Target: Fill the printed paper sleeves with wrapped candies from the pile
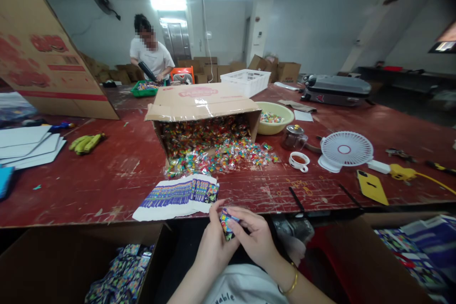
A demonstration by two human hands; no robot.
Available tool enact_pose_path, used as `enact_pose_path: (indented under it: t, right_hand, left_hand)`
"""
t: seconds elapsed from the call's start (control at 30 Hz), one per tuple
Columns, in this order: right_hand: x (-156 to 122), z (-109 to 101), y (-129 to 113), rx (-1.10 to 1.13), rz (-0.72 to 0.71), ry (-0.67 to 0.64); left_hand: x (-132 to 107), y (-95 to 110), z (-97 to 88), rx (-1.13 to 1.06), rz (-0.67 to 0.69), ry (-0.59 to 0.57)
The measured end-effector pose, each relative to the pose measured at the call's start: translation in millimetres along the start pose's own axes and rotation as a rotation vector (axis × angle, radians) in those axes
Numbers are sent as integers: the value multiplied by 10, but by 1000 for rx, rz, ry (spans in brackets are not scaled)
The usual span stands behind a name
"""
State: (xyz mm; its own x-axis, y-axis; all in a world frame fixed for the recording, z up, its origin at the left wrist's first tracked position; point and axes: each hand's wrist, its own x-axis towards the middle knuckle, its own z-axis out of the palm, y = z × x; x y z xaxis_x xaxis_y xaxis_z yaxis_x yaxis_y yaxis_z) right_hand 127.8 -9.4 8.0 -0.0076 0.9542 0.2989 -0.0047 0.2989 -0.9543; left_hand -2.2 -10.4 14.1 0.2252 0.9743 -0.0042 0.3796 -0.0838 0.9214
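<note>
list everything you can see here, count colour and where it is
small packet: one, multicoloured, held between both hands at the table's near edge
flat printed packets: a fanned stack, purple and white, on the table before the hands
cardboard box: one, brown, tipped on its side mid-table
wrapped candies: a heap, mixed colours, spilling from the box
bowl: one, pale yellow, right of the box
desk fan: one, white, right side
cup: one, white, left of the fan
basket: one, white, behind the box
table: one, worn red
co-worker: one, white shirt, far end
left hand: on the packet
right hand: on the packet
</note>
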Motion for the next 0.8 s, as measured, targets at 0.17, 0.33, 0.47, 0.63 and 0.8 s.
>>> enact_pose_path:
  t: [0.17,0.33,0.47,0.63,0.8]
  right_hand:
    - [19,-6,91,-64,-80,173]
    - [93,19,151,-228,-397,-36]
    - [701,-25,479,-371,-284,58]
    - [1653,-92,1100,-459,-78,-31]
    - [1781,-177,1320,-340,67,41]
  left_hand:
    - [89,-15,26,-217,-44,153]
    - [178,-52,-5,-1107,-538,55]
    - [247,-88,-169,-1253,-583,301]
    - [225,-167,-204,-1204,-538,268]
    - [159,-238,-161,-1130,-484,329]
